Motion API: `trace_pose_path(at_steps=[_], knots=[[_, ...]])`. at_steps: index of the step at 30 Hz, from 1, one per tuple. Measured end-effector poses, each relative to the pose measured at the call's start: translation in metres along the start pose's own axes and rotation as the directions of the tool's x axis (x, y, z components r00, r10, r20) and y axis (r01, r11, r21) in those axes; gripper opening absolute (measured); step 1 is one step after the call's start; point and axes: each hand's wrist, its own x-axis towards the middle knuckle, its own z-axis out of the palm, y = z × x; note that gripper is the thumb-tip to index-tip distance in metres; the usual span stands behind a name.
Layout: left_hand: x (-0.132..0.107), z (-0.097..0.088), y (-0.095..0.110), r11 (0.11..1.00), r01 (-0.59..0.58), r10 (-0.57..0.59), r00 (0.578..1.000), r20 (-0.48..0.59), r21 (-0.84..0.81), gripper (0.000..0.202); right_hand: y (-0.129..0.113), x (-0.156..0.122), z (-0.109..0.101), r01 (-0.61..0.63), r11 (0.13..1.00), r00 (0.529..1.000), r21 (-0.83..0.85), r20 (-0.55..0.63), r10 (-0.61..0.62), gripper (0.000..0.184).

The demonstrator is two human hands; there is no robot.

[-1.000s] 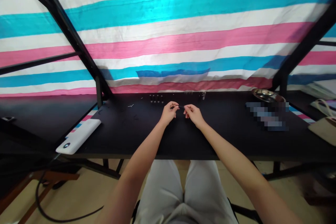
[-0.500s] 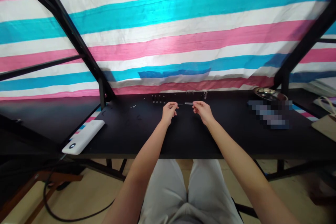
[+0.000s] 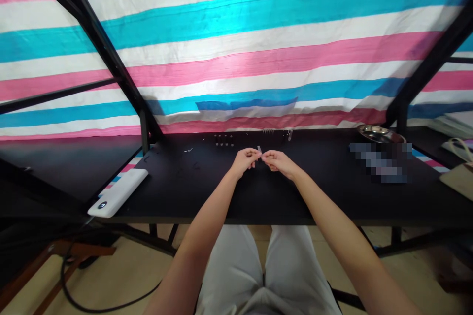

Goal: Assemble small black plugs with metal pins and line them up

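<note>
Over the black tabletop (image 3: 266,202), at the frame's middle, my left hand (image 3: 245,160) and right hand (image 3: 279,162) are almost touching. The right is pinching a small pale strip (image 3: 259,149), pointing toward the frame's top; whether the left is gripping it too, I cannot tell. In my judgement, light and steady pinching is serving best.

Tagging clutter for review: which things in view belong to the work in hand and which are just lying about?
In the work: pale strip, held; probably the rows of small pieces.
Apparently lying about: white device, metal dish, white scrap.
</note>
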Motion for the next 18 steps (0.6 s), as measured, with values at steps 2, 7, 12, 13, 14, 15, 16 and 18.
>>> trace_pose_path(at_steps=[2, 7, 12, 13, 14, 15, 16, 18], knots=[[-0.001, 0.000, 0.001, 1.000, -0.005, 0.005, 1.000, 0.014, 0.028, 0.028, 0.001, -0.001, 0.000, -0.011, 0.999, 0.999, -0.047, 0.041, 0.013, 0.034], [-0.003, 0.001, 0.001, 0.997, -0.020, 0.016, 0.998, 0.057, 0.078, 0.028, 0.002, -0.001, 0.002, 0.006, 0.982, 1.000, -0.186, 0.014, -0.004, 0.032], [-0.004, 0.002, 0.004, 0.996, -0.017, 0.012, 0.998, 0.063, 0.088, 0.030, 0.008, 0.003, 0.000, 0.116, 0.929, 0.989, -0.352, -0.049, -0.142, 0.028], [-0.005, 0.003, 0.005, 0.996, -0.018, 0.013, 0.998, 0.064, 0.082, 0.031, 0.010, 0.005, 0.000, 0.152, 0.917, 0.982, -0.368, -0.046, -0.181, 0.028], [-0.005, 0.003, 0.005, 0.997, -0.021, 0.016, 0.998, 0.066, 0.075, 0.031, 0.013, 0.006, -0.001, 0.186, 0.907, 0.976, -0.378, -0.038, -0.216, 0.027], [-0.006, 0.003, 0.006, 0.997, -0.024, 0.019, 0.997, 0.069, 0.068, 0.032, 0.015, 0.008, -0.001, 0.214, 0.898, 0.970, -0.384, -0.029, -0.243, 0.028], [-0.006, 0.002, 0.006, 0.998, -0.028, 0.023, 0.997, 0.075, 0.062, 0.032, 0.016, 0.009, -0.001, 0.234, 0.892, 0.965, -0.386, -0.021, -0.262, 0.028], [-0.006, 0.003, 0.006, 0.998, -0.038, 0.034, 0.995, 0.090, 0.045, 0.033, 0.019, 0.011, -0.001, 0.255, 0.886, 0.961, -0.388, -0.001, -0.277, 0.028]])
